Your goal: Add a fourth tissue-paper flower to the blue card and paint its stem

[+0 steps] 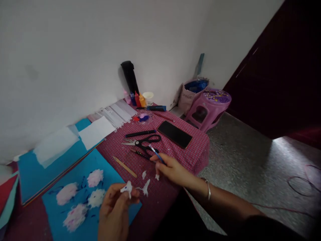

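Note:
My left hand (115, 209) pinches a small crumpled white scrap (127, 189), which looks like tissue and carries a dark blue spot. My right hand (170, 169) grips a thin blue paintbrush (159, 157), its pale end pointing up and to the left, apart from the scrap. Between the hands, a torn white piece (145, 187) and smaller bits lie on the checked tablecloth (112, 144). Under and beside my left hand is a blue sheet (100, 159) bearing several fluffy white-pink flowers (74, 217) and dark blue paint marks.
Black-handled scissors (137, 143), a pen (140, 133), a wooden stick (124, 166) and a phone (175, 134) lie ahead. Farther back are paint blobs (143, 117), paint bottles (137, 99), a cup (148, 97) and white paper (96, 132). A pink stool (212, 107) stands beyond the table.

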Available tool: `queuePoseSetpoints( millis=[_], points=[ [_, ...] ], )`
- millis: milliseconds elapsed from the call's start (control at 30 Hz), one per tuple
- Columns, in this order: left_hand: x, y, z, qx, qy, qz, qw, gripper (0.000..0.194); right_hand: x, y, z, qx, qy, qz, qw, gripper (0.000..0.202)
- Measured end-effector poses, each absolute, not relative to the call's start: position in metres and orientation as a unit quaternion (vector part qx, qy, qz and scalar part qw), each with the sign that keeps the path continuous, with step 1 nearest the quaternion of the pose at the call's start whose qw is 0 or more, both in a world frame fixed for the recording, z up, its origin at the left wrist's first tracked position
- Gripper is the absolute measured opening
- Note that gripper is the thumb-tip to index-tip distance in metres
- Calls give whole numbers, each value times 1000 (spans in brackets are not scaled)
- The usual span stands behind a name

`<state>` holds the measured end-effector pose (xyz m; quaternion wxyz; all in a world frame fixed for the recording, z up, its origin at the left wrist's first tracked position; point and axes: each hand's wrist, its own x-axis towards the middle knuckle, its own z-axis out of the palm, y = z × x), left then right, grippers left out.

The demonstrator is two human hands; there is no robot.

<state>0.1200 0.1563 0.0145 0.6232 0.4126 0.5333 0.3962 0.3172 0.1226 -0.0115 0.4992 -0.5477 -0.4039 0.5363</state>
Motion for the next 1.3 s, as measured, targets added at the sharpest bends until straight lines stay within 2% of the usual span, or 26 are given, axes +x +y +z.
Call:
queuePoseSetpoints(
  millis=[100,167,300,433,467,600,667,800,1000,1100,1200,1300],
  points=[
    [120,174,4,686,524,316,394,17,340,114,-8,-575,-435,502,478,19],
    [125,181,-5,780,468,246,335,20,347,107,-8,-582,-443,499,465,19],
    [135,180,-15,823,424,177,335,30,345,94,-12,-589,-471,491,435,17],
    [137,176,-15,852,392,136,318,55,344,91,-18,-577,-485,496,431,18],
    [137,177,-14,859,383,124,316,56,344,92,-19,-574,-485,500,430,19],
    [145,189,-12,864,369,93,331,27,347,92,-22,-570,-482,507,431,20],
    [152,194,-10,859,375,96,335,21,348,92,-22,-570,-478,504,439,20],
    [170,187,-7,854,363,118,355,18,350,90,-23,-566,-474,506,446,18],
    [189,143,-18,859,319,101,387,36,347,82,-39,-579,-457,512,440,23],
    [189,147,-21,844,347,122,391,33,349,85,-48,-600,-450,505,428,29],
    [153,173,-11,807,408,161,394,22,350,88,-57,-608,-436,502,434,38],
    [74,217,9,762,490,201,374,22,352,87,-66,-619,-425,494,439,46]
  ],
)
